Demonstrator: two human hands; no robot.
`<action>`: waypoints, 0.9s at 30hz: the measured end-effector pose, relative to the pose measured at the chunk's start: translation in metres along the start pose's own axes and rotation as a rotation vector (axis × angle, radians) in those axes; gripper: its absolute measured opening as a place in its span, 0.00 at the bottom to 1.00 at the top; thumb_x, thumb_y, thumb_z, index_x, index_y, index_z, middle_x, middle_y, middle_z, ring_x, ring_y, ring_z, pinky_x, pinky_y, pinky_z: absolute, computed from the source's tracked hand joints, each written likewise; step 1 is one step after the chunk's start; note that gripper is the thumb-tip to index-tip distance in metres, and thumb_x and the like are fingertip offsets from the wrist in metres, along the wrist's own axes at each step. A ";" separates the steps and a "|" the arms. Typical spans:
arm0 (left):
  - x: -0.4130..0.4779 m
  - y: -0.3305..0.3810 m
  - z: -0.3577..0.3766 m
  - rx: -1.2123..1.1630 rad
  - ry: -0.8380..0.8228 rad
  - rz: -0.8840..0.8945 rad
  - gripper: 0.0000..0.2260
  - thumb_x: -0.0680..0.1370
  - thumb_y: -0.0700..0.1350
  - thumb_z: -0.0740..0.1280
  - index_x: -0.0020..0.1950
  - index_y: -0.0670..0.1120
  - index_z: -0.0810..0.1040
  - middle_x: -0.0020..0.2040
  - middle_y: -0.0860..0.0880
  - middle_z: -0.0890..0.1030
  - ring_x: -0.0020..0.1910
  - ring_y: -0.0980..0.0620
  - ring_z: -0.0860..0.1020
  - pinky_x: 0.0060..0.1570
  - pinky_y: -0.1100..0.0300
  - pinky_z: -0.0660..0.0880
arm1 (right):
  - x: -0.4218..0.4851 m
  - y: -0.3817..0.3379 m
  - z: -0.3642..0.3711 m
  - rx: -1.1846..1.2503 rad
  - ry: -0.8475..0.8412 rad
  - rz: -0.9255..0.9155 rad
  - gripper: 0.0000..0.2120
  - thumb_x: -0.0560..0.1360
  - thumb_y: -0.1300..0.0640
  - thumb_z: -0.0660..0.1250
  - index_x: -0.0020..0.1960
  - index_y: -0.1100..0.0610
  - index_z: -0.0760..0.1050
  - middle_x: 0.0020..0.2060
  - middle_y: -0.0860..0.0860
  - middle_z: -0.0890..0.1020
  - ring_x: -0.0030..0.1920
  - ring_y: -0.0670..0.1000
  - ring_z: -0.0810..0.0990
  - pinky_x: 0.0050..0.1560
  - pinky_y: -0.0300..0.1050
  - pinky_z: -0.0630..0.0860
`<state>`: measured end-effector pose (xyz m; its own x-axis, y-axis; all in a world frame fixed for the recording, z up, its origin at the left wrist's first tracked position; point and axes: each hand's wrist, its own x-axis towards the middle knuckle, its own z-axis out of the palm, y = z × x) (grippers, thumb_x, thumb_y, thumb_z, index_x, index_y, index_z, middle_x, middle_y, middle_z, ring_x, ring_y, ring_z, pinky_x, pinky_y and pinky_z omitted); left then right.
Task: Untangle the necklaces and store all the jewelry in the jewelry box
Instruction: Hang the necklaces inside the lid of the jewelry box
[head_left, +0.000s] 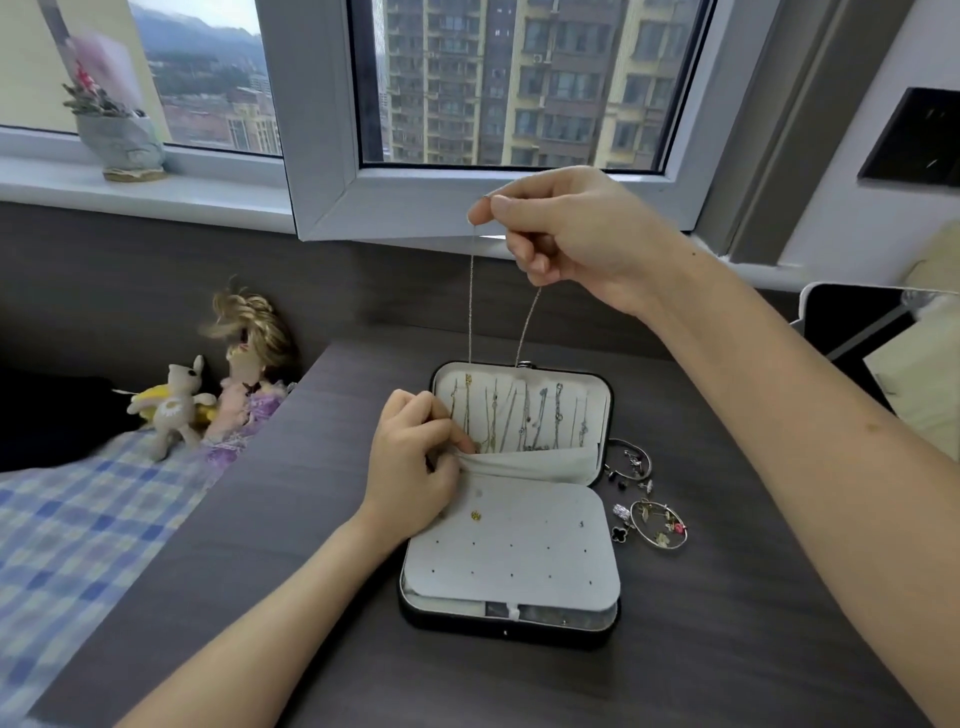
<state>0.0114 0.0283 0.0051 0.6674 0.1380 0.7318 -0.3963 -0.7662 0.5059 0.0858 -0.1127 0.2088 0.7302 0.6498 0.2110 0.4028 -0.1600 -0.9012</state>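
A black jewelry box lies open on the dark wooden table. Several thin necklaces hang in its upright lid above a grey fabric pocket. A grey earring panel covers the lower half and carries a small gold stud. My right hand is raised above the box and pinches a thin silver chain, whose two strands drop to the lid's top edge. My left hand pinches the pocket's left edge. Loose bracelets, rings and earrings lie right of the box.
A doll and a small plush toy sit at the table's left edge beside a checked blue cloth. An open window frame juts over the table's back. A potted plant stands on the sill.
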 end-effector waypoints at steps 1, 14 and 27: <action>0.000 -0.001 0.000 -0.007 -0.002 -0.005 0.12 0.61 0.29 0.62 0.32 0.43 0.81 0.34 0.49 0.72 0.41 0.53 0.66 0.44 0.70 0.63 | -0.001 0.001 0.000 -0.010 -0.008 0.011 0.09 0.80 0.59 0.61 0.51 0.60 0.79 0.26 0.48 0.72 0.26 0.45 0.68 0.29 0.36 0.66; -0.001 -0.005 0.005 -0.052 0.014 -0.069 0.16 0.63 0.27 0.58 0.32 0.43 0.82 0.35 0.47 0.73 0.42 0.53 0.66 0.47 0.72 0.63 | -0.003 0.001 -0.007 0.007 0.017 -0.019 0.09 0.80 0.60 0.61 0.52 0.62 0.79 0.27 0.49 0.73 0.27 0.45 0.69 0.29 0.37 0.68; 0.000 -0.005 0.005 -0.052 -0.003 -0.071 0.16 0.62 0.26 0.58 0.32 0.41 0.82 0.35 0.49 0.71 0.42 0.53 0.65 0.47 0.70 0.63 | -0.004 0.011 0.004 -0.095 -0.036 0.057 0.09 0.80 0.60 0.61 0.49 0.60 0.80 0.27 0.49 0.73 0.27 0.45 0.69 0.32 0.38 0.68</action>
<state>0.0166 0.0290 -0.0001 0.6968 0.1892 0.6919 -0.3802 -0.7205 0.5799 0.0850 -0.1138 0.1960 0.7334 0.6641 0.1453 0.4130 -0.2654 -0.8712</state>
